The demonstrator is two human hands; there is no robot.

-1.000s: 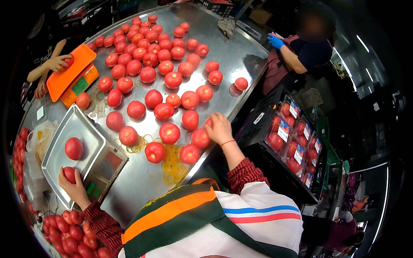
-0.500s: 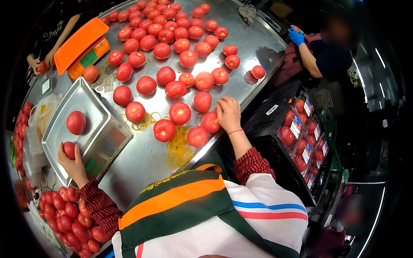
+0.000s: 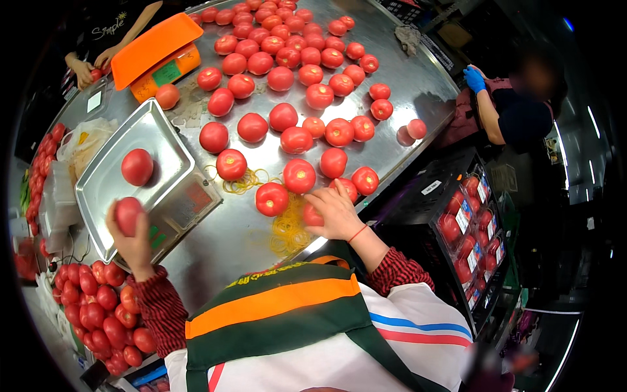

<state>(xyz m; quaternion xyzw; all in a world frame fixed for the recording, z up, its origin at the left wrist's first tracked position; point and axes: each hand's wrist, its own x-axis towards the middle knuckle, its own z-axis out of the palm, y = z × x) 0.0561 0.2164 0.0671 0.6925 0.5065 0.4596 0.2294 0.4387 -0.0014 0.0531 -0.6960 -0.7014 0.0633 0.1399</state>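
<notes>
My left hand (image 3: 135, 245) is closed around a red tomato (image 3: 129, 214) at the near end of a metal scale pan (image 3: 91, 225). Whether that tomato touches the pan I cannot tell. Another tomato (image 3: 137, 167) lies farther back in the pan. On the steel table, my right hand (image 3: 336, 214) curls its fingers over a tomato (image 3: 311, 215), partly hiding it. Just beyond its fingers sits a half-covered tomato (image 3: 346, 189), with one more tomato (image 3: 365, 181) to the right. Yellow rubber bands (image 3: 287, 235) lie beside my right hand.
Many tomatoes (image 3: 281, 78) spread across the far table. An orange scale (image 3: 157, 52) stands at the back left, near a co-worker's hands (image 3: 81, 70). A tomato pile (image 3: 98, 313) lies lower left. At right, a black crate (image 3: 418, 215) holds packed tomatoes; a blue-gloved co-worker (image 3: 516, 104) stands beyond.
My right hand has moved left and nearer, onto another tomato. My left hand has risen slightly with its tomato. The whole view has shifted a little.
</notes>
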